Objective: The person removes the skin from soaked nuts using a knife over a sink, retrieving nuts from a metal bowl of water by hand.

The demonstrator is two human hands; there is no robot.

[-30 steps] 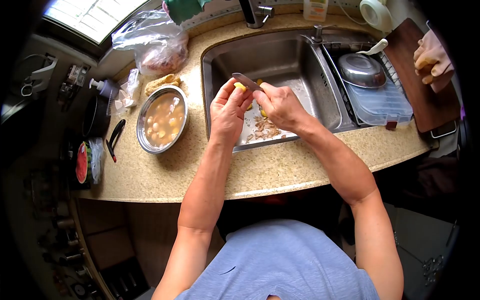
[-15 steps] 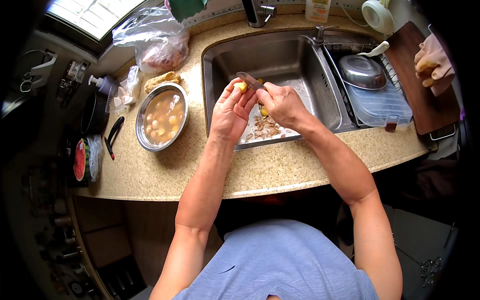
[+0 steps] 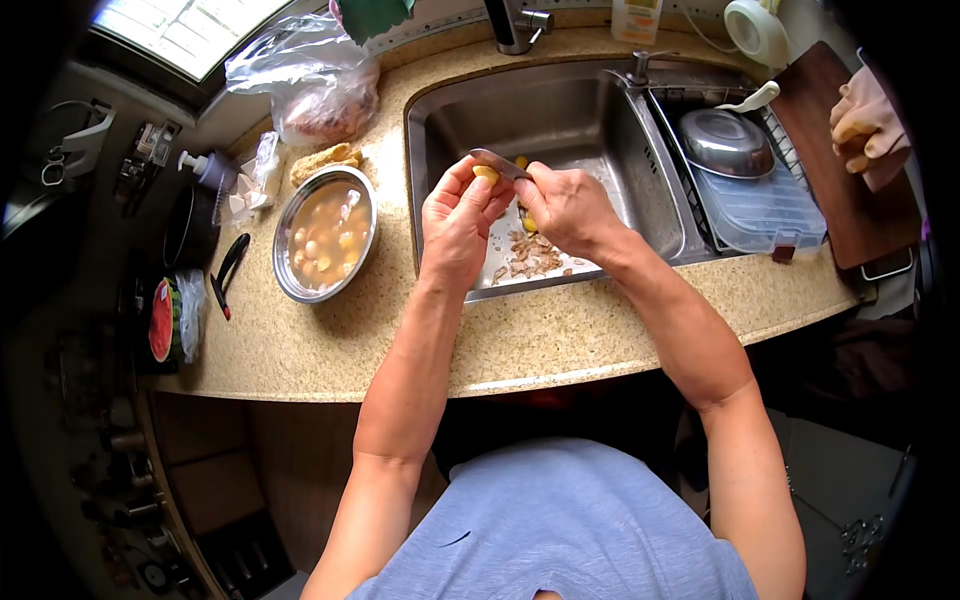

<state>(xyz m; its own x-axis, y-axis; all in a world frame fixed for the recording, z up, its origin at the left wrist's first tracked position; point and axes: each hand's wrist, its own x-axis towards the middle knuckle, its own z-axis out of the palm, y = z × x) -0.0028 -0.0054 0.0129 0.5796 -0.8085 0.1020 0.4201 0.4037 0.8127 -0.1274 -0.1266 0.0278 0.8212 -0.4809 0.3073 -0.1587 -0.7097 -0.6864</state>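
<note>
Between the thumb and fingers of my left hand (image 3: 455, 230) is a small yellow peeled chestnut-like piece (image 3: 485, 175). My right hand (image 3: 572, 210) is closed around the handle of a knife (image 3: 497, 163), its blade lying at the top of the piece. Both hands are over the near side of the steel sink (image 3: 500, 115). Below them, brown peelings (image 3: 533, 255) are scattered on a light surface in the sink, along with a few yellow pieces (image 3: 529, 223). Left of my hands, a steel bowl (image 3: 279, 262) holds cloudy brownish water with several pale round pieces.
A black-handled peeler-like tool (image 3: 230, 265) lies left of the bowl. Behind stands a clear plastic bag (image 3: 320, 95). Right of the sink, a dish rack holds a metal lid (image 3: 725, 143) and a clear plastic box (image 3: 755, 205). The faucet (image 3: 512, 28) rises behind.
The knife blade and my left fingers have shifted slightly around the yellow piece, the blade now a little lower and flatter. The rest looks the same.
</note>
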